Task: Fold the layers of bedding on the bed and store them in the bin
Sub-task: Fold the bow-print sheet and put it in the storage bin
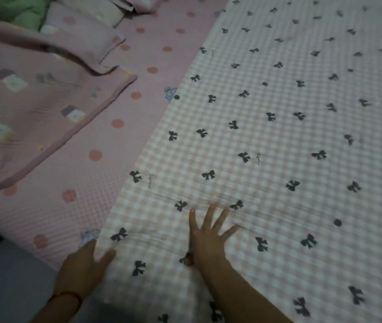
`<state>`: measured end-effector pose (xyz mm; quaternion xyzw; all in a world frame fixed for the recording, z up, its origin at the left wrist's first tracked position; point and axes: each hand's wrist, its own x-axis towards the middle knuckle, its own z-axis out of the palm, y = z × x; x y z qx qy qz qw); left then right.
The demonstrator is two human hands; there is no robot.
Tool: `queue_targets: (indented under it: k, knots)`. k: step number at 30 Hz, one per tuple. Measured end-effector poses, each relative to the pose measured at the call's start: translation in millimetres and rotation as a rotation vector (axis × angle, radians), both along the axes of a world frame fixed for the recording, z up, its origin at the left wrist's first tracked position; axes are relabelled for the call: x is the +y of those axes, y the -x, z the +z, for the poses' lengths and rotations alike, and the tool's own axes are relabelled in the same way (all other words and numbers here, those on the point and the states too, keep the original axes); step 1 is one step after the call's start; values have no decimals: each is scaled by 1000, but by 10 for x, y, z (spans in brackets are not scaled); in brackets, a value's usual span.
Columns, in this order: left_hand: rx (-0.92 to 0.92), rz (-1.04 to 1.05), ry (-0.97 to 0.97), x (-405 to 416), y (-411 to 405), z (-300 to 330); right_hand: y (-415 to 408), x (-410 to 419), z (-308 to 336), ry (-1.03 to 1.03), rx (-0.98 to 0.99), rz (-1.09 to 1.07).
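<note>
Left hand (81, 268) pinching gingham sheet (266, 141) corner, fingers curled; right hand (208, 236) splayed flat, pressing. Soft, light, wrinkle-prone; best gripped at corners and hems.

Dim, flat indoor light is falling evenly over the bed, casting only faint shadows. The whole view is looking soft and grainy. Motion blur is smearing the right hand (208, 238). Wide-angle distortion is bending the checked sheet (278, 136) near the edges.
</note>
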<state>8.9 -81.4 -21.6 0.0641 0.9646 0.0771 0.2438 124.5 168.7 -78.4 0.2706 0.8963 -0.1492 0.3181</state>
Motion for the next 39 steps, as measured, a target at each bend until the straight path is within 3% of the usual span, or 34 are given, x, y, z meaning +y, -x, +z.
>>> queue_targets:
  k: [3,6,8,10,15,22,26,30,33,39]
  knots:
    - [95,-128,-16,56,-324,174,-3,57,50,69,-6,9]
    - [111,-227,-40,395,-702,520,-110,357,255,386,104,-25]
    - [116,-278,-80,634,-977,690,-418,680,450,675,248,-172]
    - [85,-364,-93,899,-1362,807,-1000,960,685,830,444,-407]
    - [32,-545,-110,1620,-2307,889,-2427,1157,949,918,568,-737]
    - [-59,-809,-104,2781,-3785,745,-3672,1443,1240,1096,689,-1068]
    - [-144,-951,-113,3162,-4645,508,-4293,1742,1209,967,725,-1186]
    - [-561,-945,133,3346,-5154,399,-4890,1895,970,601,385,-1053]
    - [-776,-900,277,3418,-5296,694,-5221,1957,1116,578,268,-1015]
    - [-581,-718,-1,3524,-5178,1520,-5594,2226,2014,585,412,-1064]
